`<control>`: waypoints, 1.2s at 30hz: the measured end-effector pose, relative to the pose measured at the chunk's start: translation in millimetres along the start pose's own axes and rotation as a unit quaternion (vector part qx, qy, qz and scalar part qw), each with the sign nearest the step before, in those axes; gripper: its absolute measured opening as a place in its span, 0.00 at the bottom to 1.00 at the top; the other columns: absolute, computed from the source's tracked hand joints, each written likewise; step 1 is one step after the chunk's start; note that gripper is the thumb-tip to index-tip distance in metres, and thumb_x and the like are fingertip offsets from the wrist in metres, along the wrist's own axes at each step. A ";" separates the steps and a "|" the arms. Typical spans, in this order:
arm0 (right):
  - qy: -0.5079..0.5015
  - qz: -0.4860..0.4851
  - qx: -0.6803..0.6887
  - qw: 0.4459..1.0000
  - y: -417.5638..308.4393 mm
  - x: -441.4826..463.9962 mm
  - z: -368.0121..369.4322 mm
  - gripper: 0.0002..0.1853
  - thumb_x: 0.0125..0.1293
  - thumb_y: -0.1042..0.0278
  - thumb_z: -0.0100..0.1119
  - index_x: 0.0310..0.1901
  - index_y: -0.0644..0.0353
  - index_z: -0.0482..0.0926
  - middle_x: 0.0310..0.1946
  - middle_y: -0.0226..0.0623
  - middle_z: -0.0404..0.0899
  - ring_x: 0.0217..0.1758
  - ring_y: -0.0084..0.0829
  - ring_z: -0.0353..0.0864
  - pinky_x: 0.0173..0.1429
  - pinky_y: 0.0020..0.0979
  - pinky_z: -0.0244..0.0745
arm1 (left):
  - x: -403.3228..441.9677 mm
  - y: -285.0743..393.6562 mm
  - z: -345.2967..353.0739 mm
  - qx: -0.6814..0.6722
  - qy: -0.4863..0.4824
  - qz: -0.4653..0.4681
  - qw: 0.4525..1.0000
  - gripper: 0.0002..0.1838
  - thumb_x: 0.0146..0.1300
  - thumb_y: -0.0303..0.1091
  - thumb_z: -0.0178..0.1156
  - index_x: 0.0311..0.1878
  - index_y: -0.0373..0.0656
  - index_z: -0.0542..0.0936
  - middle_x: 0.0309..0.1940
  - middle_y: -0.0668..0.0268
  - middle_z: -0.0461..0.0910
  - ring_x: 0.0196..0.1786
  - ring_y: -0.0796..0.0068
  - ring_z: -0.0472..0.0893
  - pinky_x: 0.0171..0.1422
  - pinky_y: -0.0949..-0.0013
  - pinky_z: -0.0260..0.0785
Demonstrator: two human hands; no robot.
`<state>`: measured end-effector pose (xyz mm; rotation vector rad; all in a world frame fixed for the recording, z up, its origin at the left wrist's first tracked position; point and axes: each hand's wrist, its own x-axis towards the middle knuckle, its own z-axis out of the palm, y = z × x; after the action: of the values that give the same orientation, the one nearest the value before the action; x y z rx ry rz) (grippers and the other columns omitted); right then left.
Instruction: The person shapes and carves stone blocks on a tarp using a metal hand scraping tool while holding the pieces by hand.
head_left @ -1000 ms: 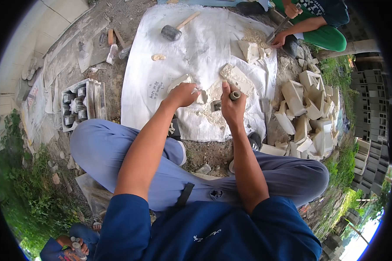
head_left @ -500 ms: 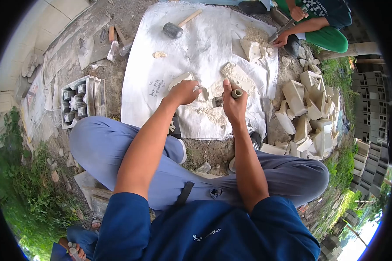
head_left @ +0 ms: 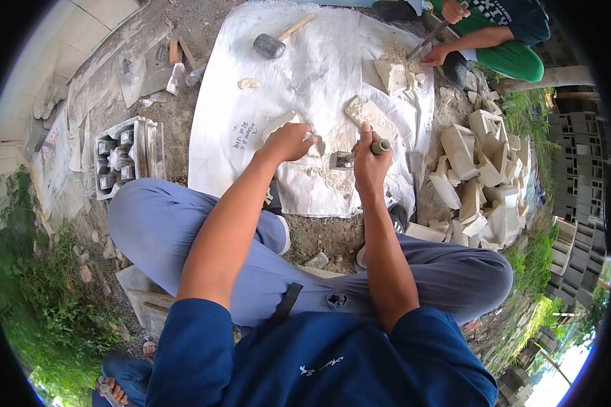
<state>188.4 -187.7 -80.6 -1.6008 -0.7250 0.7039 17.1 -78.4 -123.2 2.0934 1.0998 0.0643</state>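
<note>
My left hand has curled fingers gripping a pale, chalky chunk, with its edges showing behind and beside the hand. To its right, my right hand is wrapped round the handle of a hammer, thumb laid along it. The handle's round end points towards me, and the blocky metal head sits left of the hand, low over the crumbs. Beyond the right hand lies a larger whitish slab with a rough top. Pale crumbs and powder lie between the hands on a white woven sheet.
A rubber mallet lies at the sheet's far side, near a small chunk. Broken pale pieces are heaped at the right. A compartmented mould stands left. At upper right, another person's hand steadies a long tool near fragments.
My right hand and the hammer have shifted slightly right. My left hand stays almost in place. The other person's tool at upper right has moved left.
</note>
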 end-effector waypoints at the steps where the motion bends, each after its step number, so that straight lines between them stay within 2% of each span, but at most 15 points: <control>1: -0.001 -0.015 -0.022 1.000 -1.8 -1.8 0.8 0.27 0.80 0.56 0.56 0.21 0.61 0.72 0.15 0.24 0.67 0.20 0.17 0.63 0.24 0.28 0.57 | -0.2 1.3 -1.5 -0.001 0.001 -0.001 1.000 0.22 0.72 0.50 0.59 0.56 0.41 0.82 0.49 0.46 0.85 0.55 0.46 0.83 0.59 0.51 0.75; 3: 0.004 -0.059 -0.042 0.997 0.7 -7.4 11.0 0.26 0.79 0.62 0.56 0.21 0.66 0.67 0.14 0.26 0.59 0.23 0.18 0.55 0.25 0.35 0.51 | -1.3 5.2 -4.4 0.007 -0.009 -0.030 1.000 0.22 0.72 0.49 0.59 0.56 0.42 0.82 0.48 0.46 0.85 0.54 0.45 0.84 0.59 0.51 0.75; 5: -0.081 -0.017 -0.128 0.988 65.2 -13.5 14.0 0.27 0.79 0.60 0.57 0.21 0.66 0.67 0.14 0.27 0.59 0.22 0.19 0.55 0.25 0.36 0.51 | -1.2 5.9 -1.9 -0.007 -0.020 -0.024 0.999 0.21 0.71 0.49 0.59 0.56 0.42 0.82 0.48 0.46 0.85 0.54 0.44 0.84 0.59 0.51 0.75; 8: -0.100 0.014 -0.122 0.987 71.7 0.4 5.3 0.27 0.78 0.53 0.58 0.22 0.61 0.72 0.16 0.26 0.67 0.22 0.19 0.62 0.26 0.32 0.57 | 3.4 8.5 -5.5 0.001 -0.024 -0.011 1.000 0.21 0.71 0.49 0.60 0.57 0.43 0.82 0.47 0.46 0.86 0.54 0.44 0.84 0.59 0.50 0.75; 11: -0.042 0.045 -0.037 0.997 26.2 -2.4 2.6 0.29 0.78 0.56 0.58 0.19 0.63 0.65 0.14 0.25 0.58 0.22 0.19 0.55 0.24 0.34 0.52 | -1.4 10.5 -2.7 0.017 -0.032 -0.021 0.999 0.21 0.72 0.49 0.60 0.58 0.44 0.82 0.48 0.46 0.85 0.55 0.44 0.83 0.59 0.50 0.75; 13: -0.045 0.011 -0.045 0.998 4.6 0.7 1.3 0.29 0.79 0.56 0.58 0.19 0.63 0.66 0.14 0.25 0.59 0.22 0.18 0.55 0.24 0.34 0.52 | -6.0 8.1 -0.9 0.013 0.000 -0.027 1.000 0.22 0.72 0.50 0.59 0.58 0.43 0.82 0.51 0.46 0.85 0.56 0.45 0.83 0.60 0.51 0.75; 14: -0.050 -0.021 -0.057 0.997 -4.6 -0.1 -0.3 0.29 0.79 0.56 0.58 0.20 0.64 0.67 0.14 0.25 0.59 0.22 0.18 0.55 0.24 0.34 0.52 | -3.0 7.5 -5.8 0.022 -0.052 -0.052 0.997 0.24 0.71 0.51 0.59 0.60 0.43 0.81 0.53 0.46 0.84 0.59 0.46 0.82 0.62 0.51 0.75; 17: -0.033 -0.010 -0.043 0.998 -22.4 -3.8 1.6 0.28 0.79 0.57 0.57 0.20 0.64 0.68 0.15 0.26 0.58 0.22 0.18 0.55 0.24 0.34 0.52 | -3.1 -3.7 1.1 0.016 -0.015 -0.041 0.999 0.25 0.71 0.52 0.59 0.61 0.42 0.81 0.54 0.46 0.84 0.59 0.47 0.82 0.62 0.51 0.75; 19: -0.004 -0.019 -0.049 0.999 9.1 -8.7 11.4 0.27 0.79 0.59 0.56 0.21 0.65 0.68 0.15 0.27 0.59 0.23 0.19 0.55 0.26 0.34 0.53 | -3.0 -0.5 0.0 0.021 -0.017 -0.046 0.999 0.25 0.71 0.52 0.59 0.61 0.42 0.81 0.54 0.46 0.84 0.59 0.47 0.82 0.62 0.51 0.75; 21: -0.069 -0.035 -0.102 0.992 67.3 -20.9 17.8 0.27 0.79 0.58 0.57 0.20 0.64 0.67 0.15 0.28 0.59 0.23 0.19 0.55 0.26 0.34 0.53 | -4.6 7.3 -0.6 0.029 -0.020 -0.050 0.998 0.25 0.71 0.52 0.59 0.60 0.42 0.81 0.53 0.46 0.84 0.59 0.47 0.82 0.62 0.51 0.75; 23: -0.082 -0.059 -0.096 0.990 68.9 -17.0 18.1 0.28 0.78 0.57 0.58 0.20 0.63 0.66 0.15 0.29 0.59 0.23 0.20 0.56 0.26 0.35 0.53 | -5.8 15.8 -5.2 0.033 -0.008 -0.064 0.997 0.25 0.71 0.51 0.59 0.59 0.41 0.82 0.53 0.46 0.84 0.59 0.47 0.82 0.63 0.51 0.75; 25: -0.043 0.017 -0.078 0.996 48.6 -7.1 13.3 0.28 0.79 0.58 0.57 0.20 0.63 0.67 0.15 0.27 0.59 0.23 0.20 0.55 0.26 0.35 0.53 | -5.3 16.9 -9.2 0.023 -0.026 -0.059 0.998 0.25 0.71 0.51 0.59 0.60 0.42 0.81 0.54 0.46 0.84 0.59 0.47 0.82 0.63 0.51 0.75; 32: -0.007 -0.003 -0.072 0.997 -8.5 -2.5 2.0 0.28 0.80 0.56 0.56 0.19 0.61 0.69 0.14 0.22 0.63 0.20 0.16 0.57 0.24 0.29 0.51 | -2.8 2.0 -1.8 0.018 -0.017 -0.069 0.997 0.24 0.71 0.50 0.58 0.60 0.43 0.81 0.54 0.48 0.84 0.59 0.48 0.83 0.63 0.50 0.75; 35: 0.011 -0.031 -0.071 0.997 30.2 -11.5 11.4 0.29 0.80 0.57 0.56 0.20 0.65 0.64 0.15 0.28 0.56 0.24 0.20 0.53 0.26 0.35 0.50 | -4.9 5.3 -2.6 0.022 -0.015 -0.083 0.996 0.23 0.71 0.49 0.59 0.60 0.43 0.81 0.54 0.48 0.84 0.59 0.49 0.83 0.63 0.49 0.75; 36: -0.047 -0.004 -0.113 0.992 55.2 -15.5 9.7 0.29 0.79 0.56 0.57 0.20 0.65 0.64 0.16 0.30 0.57 0.24 0.21 0.53 0.27 0.36 0.52 | -3.5 6.8 -2.3 0.023 -0.024 -0.080 0.996 0.23 0.71 0.49 0.59 0.61 0.43 0.81 0.54 0.48 0.84 0.59 0.49 0.83 0.63 0.49 0.75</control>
<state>175.2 -200.6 -135.8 -1.7785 -0.9055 0.7145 18.7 -81.9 -116.1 2.0292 1.2468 -0.0902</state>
